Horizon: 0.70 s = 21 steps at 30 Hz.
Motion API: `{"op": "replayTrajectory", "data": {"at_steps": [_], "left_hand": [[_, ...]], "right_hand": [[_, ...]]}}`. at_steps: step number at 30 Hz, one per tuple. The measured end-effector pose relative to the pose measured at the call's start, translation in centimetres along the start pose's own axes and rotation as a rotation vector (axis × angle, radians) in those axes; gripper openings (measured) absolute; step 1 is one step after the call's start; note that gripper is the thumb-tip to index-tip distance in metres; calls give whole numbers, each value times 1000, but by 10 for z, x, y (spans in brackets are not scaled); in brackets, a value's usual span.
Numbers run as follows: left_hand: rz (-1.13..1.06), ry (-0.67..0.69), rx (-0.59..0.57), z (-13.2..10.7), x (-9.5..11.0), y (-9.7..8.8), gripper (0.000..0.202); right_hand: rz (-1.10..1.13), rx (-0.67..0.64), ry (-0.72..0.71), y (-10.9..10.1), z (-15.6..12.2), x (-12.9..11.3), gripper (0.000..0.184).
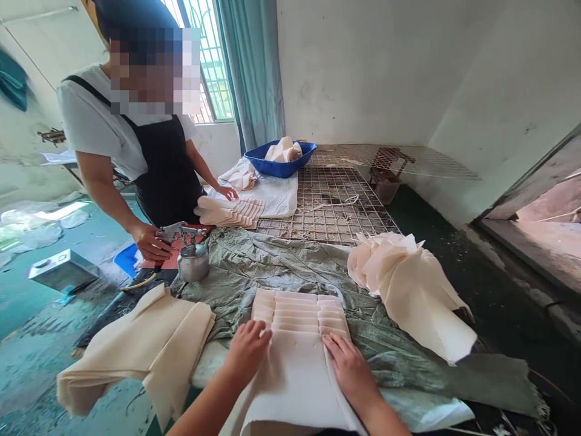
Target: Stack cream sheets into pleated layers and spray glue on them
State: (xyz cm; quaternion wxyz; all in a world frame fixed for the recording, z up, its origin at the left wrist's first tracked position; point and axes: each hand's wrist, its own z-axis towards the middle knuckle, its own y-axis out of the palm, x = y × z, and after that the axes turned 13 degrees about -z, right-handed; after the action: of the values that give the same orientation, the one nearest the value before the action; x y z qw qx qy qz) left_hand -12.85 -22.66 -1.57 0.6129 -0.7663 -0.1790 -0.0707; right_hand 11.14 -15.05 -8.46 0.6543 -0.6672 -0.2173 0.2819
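Cream fabric pieces (296,306) lie overlapped in stepped rows on the bench in front of me, with a wide cream fabric sheet (299,378) nearest my body. My left hand (247,346) has its fingers bent around the left edge of this sheet. Along the opposite edge, my right hand (348,358) grips with its fingers laid over the top and its thumb hidden. Small marks show near the sheet's far end. Crumpled green-grey cloth (281,260) spreads beneath the pieces.
Loose cream pieces lie left (136,339) and right (408,284). A co-worker (158,145) holds a spray gun (193,260) on the left, one hand near fanned pieces (231,212). Beyond are a wire mesh rack (336,194) and a blue basin (281,166). A metal can (63,269) stands left.
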Motion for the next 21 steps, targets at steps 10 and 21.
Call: {"op": "replayTrajectory", "data": {"at_steps": [10,21], "left_hand": [[-130,135,-514,-25,16,-19,103],[150,117,-451,-34,13,42,126]], "right_hand": [[-3,-365,192,-6,-9,-53,118],[-131,-416,221,5,-7,-60,125]]}}
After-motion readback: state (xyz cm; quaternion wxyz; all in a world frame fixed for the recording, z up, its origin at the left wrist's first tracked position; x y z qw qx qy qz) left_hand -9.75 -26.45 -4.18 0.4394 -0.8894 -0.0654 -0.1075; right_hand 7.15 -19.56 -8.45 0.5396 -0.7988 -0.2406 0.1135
